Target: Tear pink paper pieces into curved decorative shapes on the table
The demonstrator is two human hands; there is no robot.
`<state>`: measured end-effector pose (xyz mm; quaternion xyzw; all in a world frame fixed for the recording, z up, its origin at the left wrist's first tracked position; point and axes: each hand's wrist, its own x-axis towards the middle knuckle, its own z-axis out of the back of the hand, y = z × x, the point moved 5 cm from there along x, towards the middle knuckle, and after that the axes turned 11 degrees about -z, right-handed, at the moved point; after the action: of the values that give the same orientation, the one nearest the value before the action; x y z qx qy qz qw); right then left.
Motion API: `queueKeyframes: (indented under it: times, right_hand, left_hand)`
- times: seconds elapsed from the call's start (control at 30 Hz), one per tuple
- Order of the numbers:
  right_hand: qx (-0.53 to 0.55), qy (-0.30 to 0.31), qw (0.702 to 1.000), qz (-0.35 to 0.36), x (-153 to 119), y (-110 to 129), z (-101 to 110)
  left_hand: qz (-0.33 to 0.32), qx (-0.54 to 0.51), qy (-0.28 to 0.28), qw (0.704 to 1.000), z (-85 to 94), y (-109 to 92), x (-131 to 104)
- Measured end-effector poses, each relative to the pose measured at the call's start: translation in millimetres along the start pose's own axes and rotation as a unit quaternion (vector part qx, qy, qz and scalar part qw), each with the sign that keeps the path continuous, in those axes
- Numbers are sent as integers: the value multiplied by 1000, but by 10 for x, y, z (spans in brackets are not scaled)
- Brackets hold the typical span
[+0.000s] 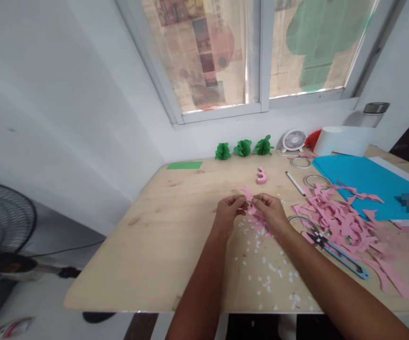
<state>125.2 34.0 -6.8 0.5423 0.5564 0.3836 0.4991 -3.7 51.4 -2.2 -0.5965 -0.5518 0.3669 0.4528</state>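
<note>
My left hand (228, 213) and my right hand (272, 208) meet over the middle of the table, fingertips pinching a small cut piece of pink paper (246, 191) between them. Its upper end sticks out above my fingers. More pink paper cutouts (258, 221) lie right below, partly hidden by my right hand; whether they join the held piece I cannot tell. Beyond my hands sits a curled pink paper shape (261, 176). White paper bits (273, 270) are scattered between my forearms.
Pink paper scraps (346, 222) pile up at right, beside a light-blue-handled cutting tool (346, 259), a white marker (295, 183), tape rolls (300, 163) and blue sheets (360, 174). Green paper ornaments (243, 148), a green strip (184, 165) and a small fan (294, 140) line the back.
</note>
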Motion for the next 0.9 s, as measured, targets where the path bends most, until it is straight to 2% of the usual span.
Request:
queueKeyframes:
  times: [0.27,0.47,0.63,0.9]
  right_hand:
    - [-15,15,1000,18,8,-8,-7]
    - [-20,26,998,47,1,85,34]
    - [-14,11,999,42,39,40,60]
    - [-10,19,999,32,83,-12,74]
  left_hand:
    - [-3,-21,13,1000,20,13,7]
    - [-38,16,15,999,17,-15,12]
    - [-62,69,41,995,-28,-21,13]
    - [-48,73,73,994,-25,73,60]
